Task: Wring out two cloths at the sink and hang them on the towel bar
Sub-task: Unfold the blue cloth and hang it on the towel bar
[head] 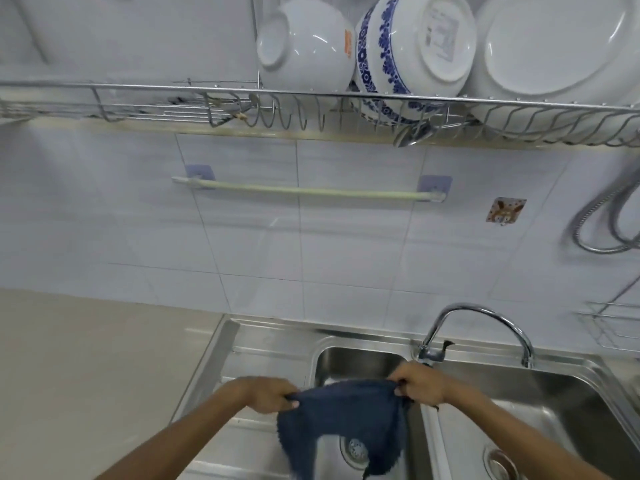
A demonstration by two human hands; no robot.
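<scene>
A dark blue cloth [343, 415] hangs spread out over the left basin of the steel sink [360, 356]. My left hand [268, 394] pinches its left top corner and my right hand [420, 382] pinches its right top corner, so the upper edge is stretched between them. The pale towel bar [308, 191] is fixed to the tiled wall well above the sink, with nothing on it. Only one cloth is in view.
A curved chrome tap [485, 327] rises behind the divider between the two basins. Overhead, a wire dish rack [311, 105] holds white and blue-patterned bowls. A beige counter [86, 358] lies left; a metal hose [602, 223] hangs at right.
</scene>
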